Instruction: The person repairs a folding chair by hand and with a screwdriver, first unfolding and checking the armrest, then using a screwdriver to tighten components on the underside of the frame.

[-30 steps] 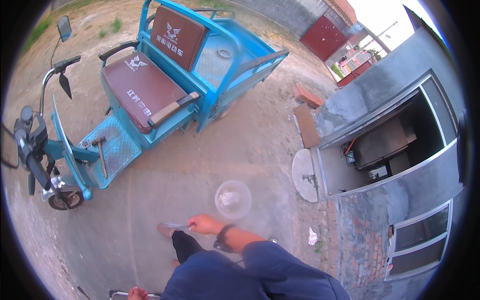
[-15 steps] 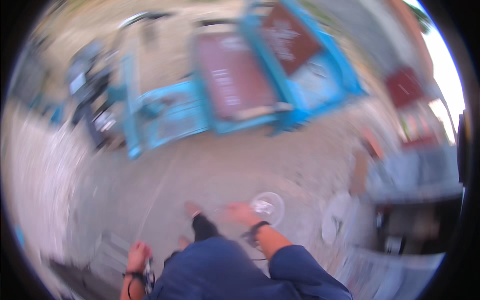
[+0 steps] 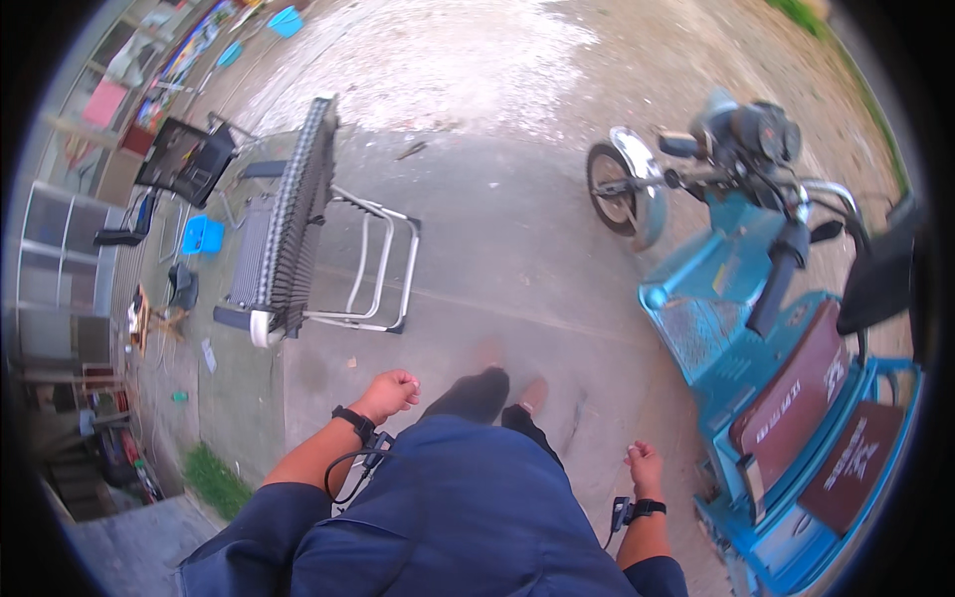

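My left hand (image 3: 390, 395) is raised in front of my body on the left, above the concrete ground. Its fingers are curled closed, and whatever they may hold is hidden. A folding chair (image 3: 298, 219) with a dark woven seat and pale metal legs stands beyond it, apart from it. On the right my right hand (image 3: 645, 466) hangs beside my leg, loosely curled with the thumb apart and nothing visible in it. A blue cargo tricycle (image 3: 701, 333) with brown panels is nearest to this hand, not touched. Each wrist wears a dark band with a small device.
A blue basket (image 3: 203, 235) stands left of the chair, near a black tray-like thing (image 3: 186, 159). A small wooden stool (image 3: 151, 320) is farther left by the building's windows. Grass (image 3: 216, 481) grows at the lower left. The tricycle's front wheel (image 3: 613, 187) juts toward the middle.
The view has swung to the left. The tricycle has passed from the top to the right side, the folding chair has come into view, and the round white bowl near my right hand is out of sight.
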A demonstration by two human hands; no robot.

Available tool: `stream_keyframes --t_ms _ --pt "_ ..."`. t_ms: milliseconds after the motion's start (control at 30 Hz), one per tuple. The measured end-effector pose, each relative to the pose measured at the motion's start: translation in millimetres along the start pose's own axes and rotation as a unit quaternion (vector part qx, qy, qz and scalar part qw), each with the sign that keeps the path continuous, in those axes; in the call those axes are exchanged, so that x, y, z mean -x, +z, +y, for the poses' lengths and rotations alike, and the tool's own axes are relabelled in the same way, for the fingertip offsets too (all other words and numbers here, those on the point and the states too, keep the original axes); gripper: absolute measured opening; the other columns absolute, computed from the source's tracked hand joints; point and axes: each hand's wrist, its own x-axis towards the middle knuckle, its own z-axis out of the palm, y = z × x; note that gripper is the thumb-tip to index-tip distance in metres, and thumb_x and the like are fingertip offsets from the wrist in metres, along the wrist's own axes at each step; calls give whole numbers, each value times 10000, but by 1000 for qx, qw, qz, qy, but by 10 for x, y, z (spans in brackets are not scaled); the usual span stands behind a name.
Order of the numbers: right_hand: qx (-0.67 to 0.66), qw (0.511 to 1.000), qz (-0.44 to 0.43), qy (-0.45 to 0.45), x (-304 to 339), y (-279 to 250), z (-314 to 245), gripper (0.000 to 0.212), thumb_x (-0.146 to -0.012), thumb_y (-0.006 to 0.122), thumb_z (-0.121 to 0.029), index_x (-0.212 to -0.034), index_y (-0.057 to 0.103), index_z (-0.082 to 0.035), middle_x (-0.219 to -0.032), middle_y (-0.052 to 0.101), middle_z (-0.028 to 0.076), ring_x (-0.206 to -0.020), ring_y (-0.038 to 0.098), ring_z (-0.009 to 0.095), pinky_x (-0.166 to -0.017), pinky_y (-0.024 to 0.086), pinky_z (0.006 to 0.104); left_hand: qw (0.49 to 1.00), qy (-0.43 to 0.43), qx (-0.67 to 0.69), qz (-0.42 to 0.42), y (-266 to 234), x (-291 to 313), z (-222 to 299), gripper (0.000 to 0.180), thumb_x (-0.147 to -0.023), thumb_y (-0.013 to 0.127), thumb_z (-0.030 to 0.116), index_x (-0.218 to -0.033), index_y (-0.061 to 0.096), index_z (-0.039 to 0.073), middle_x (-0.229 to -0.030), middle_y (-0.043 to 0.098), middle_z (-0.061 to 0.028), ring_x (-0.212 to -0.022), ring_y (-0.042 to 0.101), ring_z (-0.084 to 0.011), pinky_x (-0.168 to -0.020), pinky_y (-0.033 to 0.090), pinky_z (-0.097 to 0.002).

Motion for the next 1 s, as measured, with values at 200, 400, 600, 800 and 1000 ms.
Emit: stream_keyframes --t_ms 200,400,600,800,1000 --pt "8 995 -26 -94 -432 220 -1558 336 -854 660 -151 -1128 605 36 -910 664 86 -719 630 142 -664 511 264 997 -4 80 9 -162 -170 -17 162 -934 551 180 -1003 589 38 -925 639 -55 -794 637 -142 -675 525 -277" --pt "67 984 -98 -133 -767 689 -2686 351 -879 645 -220 -1173 598 -34 -971 656 33 -753 643 130 -600 462 248 988 28 151 16 -286 -458 323 187 -949 554 215 -983 586 34 -914 635 -55 -806 636 -144 -684 526 -282" --pt "106 970 -165 -147 -950 1149 -3566 338 -860 675 -204 -1129 624 -5 -934 666 52 -733 636 123 -608 480 242 979 16 196 51 -545 -595 543 274 -961 549 297 -937 601 29 -881 640 -53 -781 636 -146 -670 521 -282" --pt "173 949 -221 -142 -1465 1393 -4207 297 -875 666 -209 -1119 619 -47 -923 659 17 -697 634 115 -572 478 241 958 -24 271 89 -570 -673 629 338 -960 549 352 -926 609 21 -889 649 -68 -786 639 -156 -679 521 -285" --pt "215 931 -267 -123 -2183 1711 -5138 267 -880 654 -196 -1104 619 -55 -893 650 5 -675 630 115 -550 487 248 933 -42 331 138 -507 -898 1037 336 -933 588 346 -925 622 12 -894 663 -85 -788 648 -165 -668 520 -287"
